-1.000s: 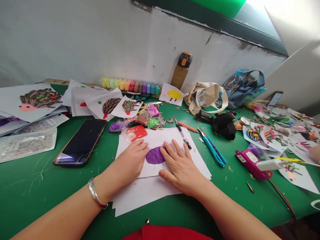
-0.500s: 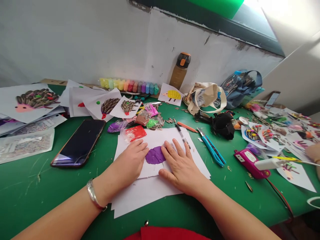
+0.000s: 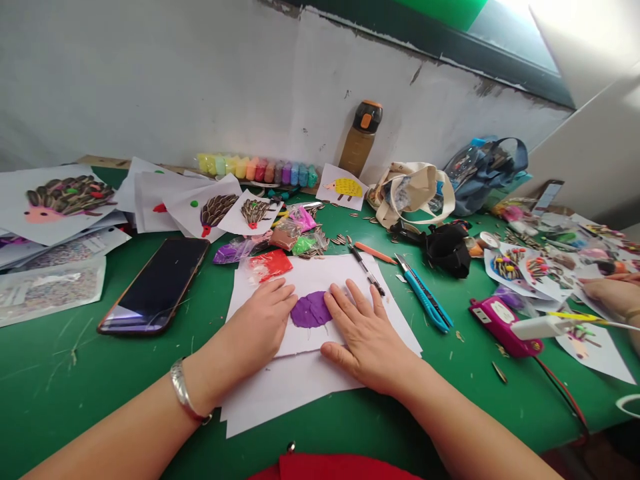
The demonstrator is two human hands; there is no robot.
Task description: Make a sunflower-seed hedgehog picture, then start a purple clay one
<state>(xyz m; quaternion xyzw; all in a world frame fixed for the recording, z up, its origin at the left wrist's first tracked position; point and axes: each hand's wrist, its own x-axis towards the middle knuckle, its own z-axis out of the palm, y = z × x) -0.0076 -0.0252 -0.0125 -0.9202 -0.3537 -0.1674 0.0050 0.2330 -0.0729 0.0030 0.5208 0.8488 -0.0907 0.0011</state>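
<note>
A flattened oval of purple modelling clay (image 3: 311,311) lies on white paper (image 3: 295,393), with short pencil lines below it. Flat at its left edge rests my left hand (image 3: 263,319), fingers stretched out and close together, with a silver bracelet on the wrist. My right hand (image 3: 363,333) lies spread on the paper, its index and middle fingertips touching the clay's right edge. Neither hand holds anything. A bag of red clay (image 3: 270,265) sits on the paper's top left corner. Near my right fingertips lie a black pen (image 3: 366,268) and an orange stick-like tool (image 3: 374,253).
A phone (image 3: 155,287) lies to the left, a blue utility knife (image 3: 425,293) to the right. Seed-covered hedgehog pictures (image 3: 70,197) and clay packs (image 3: 257,170) line the back, beside a bottle (image 3: 361,140). At far right are a magenta device (image 3: 503,327) and another person's hand (image 3: 613,293).
My hands and the purple clay stay almost in place. At far right, the other person's hand has come further into view. The whole view has shifted very slightly.
</note>
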